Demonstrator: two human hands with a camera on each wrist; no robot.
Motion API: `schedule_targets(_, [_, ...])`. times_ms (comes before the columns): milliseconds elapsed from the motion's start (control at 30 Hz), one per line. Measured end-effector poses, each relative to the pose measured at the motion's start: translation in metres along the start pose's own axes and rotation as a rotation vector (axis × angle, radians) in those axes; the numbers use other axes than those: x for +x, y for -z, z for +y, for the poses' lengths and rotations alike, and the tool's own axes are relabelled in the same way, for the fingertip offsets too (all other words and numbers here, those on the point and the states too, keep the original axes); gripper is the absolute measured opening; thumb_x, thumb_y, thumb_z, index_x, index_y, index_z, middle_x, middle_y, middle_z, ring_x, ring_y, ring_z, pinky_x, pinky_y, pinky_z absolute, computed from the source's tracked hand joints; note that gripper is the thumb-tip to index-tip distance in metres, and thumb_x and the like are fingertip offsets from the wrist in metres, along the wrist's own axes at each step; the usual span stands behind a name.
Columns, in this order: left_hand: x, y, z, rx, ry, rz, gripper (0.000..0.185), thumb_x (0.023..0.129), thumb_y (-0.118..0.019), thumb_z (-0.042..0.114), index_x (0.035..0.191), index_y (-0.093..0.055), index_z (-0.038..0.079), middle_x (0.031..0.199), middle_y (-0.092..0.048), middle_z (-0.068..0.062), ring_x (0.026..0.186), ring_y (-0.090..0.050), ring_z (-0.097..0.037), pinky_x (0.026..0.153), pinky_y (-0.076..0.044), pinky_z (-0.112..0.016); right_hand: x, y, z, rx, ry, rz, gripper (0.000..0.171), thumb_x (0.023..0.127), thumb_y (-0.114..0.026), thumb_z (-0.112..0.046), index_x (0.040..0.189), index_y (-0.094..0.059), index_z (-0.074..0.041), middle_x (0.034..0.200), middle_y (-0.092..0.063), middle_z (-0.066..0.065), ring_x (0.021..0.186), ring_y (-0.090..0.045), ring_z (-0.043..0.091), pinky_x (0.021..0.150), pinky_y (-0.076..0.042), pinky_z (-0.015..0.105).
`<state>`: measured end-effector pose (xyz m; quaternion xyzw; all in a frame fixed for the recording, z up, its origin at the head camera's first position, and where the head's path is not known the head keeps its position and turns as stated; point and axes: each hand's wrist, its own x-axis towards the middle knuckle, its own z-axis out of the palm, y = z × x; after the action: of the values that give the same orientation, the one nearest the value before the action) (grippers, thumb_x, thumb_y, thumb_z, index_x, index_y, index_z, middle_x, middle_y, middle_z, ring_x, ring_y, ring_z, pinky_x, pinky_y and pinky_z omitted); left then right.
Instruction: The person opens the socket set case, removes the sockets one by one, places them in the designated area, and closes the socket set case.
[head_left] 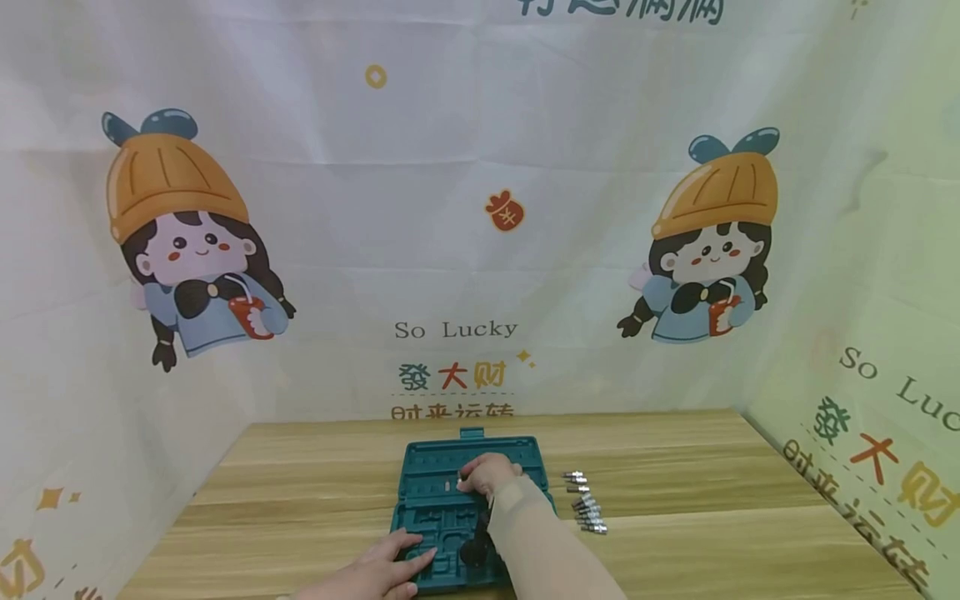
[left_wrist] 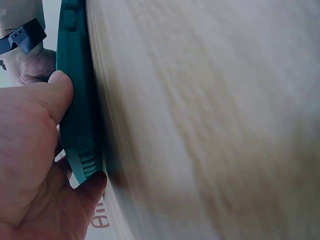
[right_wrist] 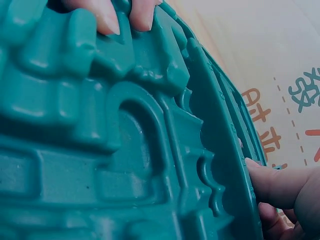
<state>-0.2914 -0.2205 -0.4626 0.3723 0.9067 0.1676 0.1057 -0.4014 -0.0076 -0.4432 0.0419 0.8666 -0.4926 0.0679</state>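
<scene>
A teal plastic case (head_left: 442, 567) with moulded recesses lies unfolded on the table, its lid half (head_left: 427, 454) at the far side. My left hand (head_left: 378, 571) rests on the near left corner with fingers spread; in the left wrist view, its thumb (left_wrist: 61, 85) touches the outer wall. My right hand (head_left: 491, 473) is over the lid half, thumb and fingers drawn together, with a small light-coloured piece at the fingertips, mostly hidden. Beside them a small metal piece (head_left: 447, 485) shows in the lid. In the right wrist view, the right thumb (right_wrist: 272, 182) is beyond the hinge ridge.
Several silver bit sockets (head_left: 587, 508) lie in a loose column right of the case. A black wrist camera (head_left: 474, 550) on the right wrist covers part of the recesses. The wood-grain table (head_left: 300, 483) ends at a printed cloth backdrop (head_left: 585, 333).
</scene>
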Motion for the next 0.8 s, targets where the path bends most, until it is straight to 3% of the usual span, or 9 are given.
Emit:
schedule_targets(233, [0.0005,-0.0003,-0.0004,-0.017,0.02,-0.008,0.053,0.103,-0.04,0.043,0.148,-0.041,0.016,0.144,-0.037,-0.018,0.13,-0.036,-0.04,0.099,-0.04,-0.052,0.0,-0.0023,0.0008,0.011,0.001,0.038,0.016,0.073,-0.083,-0.009,0.084,-0.075,-0.017,0.12,-0.051,0.023,0.127,-0.025,0.051,0.102,-0.021,0.066])
schedule_targets(400, [0.0012,0.0002,-0.002,0.017,-0.021,0.008,0.051,0.104,-0.039,0.038,0.147,-0.042,0.011,0.142,-0.039,-0.021,0.128,-0.038,-0.041,0.098,-0.041,-0.051,-0.0018,-0.0017,-0.0009,0.015,-0.016,0.052,0.013,0.073,-0.084,-0.009,0.079,-0.075,-0.016,0.121,-0.05,0.025,0.127,-0.025,0.052,0.102,-0.023,0.064])
schedule_targets(633, [-0.0007,0.0009,0.0033,-0.057,0.078,-0.03,0.053,0.101,-0.041,0.046,0.149,-0.041,0.021,0.148,-0.035,-0.015,0.135,-0.031,-0.041,0.101,-0.037,-0.055,-0.004,-0.0012,-0.0019,-0.006,-0.046,0.041,0.011,0.075,-0.084,-0.015,0.071,-0.074,-0.015,0.132,-0.041,0.032,0.131,-0.02,0.054,0.104,-0.021,0.064])
schedule_targets(800, [-0.001,0.0017,0.0019,-0.004,0.011,-0.01,0.051,0.103,-0.04,0.04,0.148,-0.042,0.014,0.145,-0.038,-0.019,0.131,-0.035,-0.042,0.1,-0.039,-0.052,-0.0028,-0.002,-0.0007,-0.046,-0.054,0.032,0.011,0.075,-0.083,-0.02,0.072,-0.074,-0.016,0.137,-0.037,0.034,0.132,-0.019,0.054,0.103,-0.022,0.065])
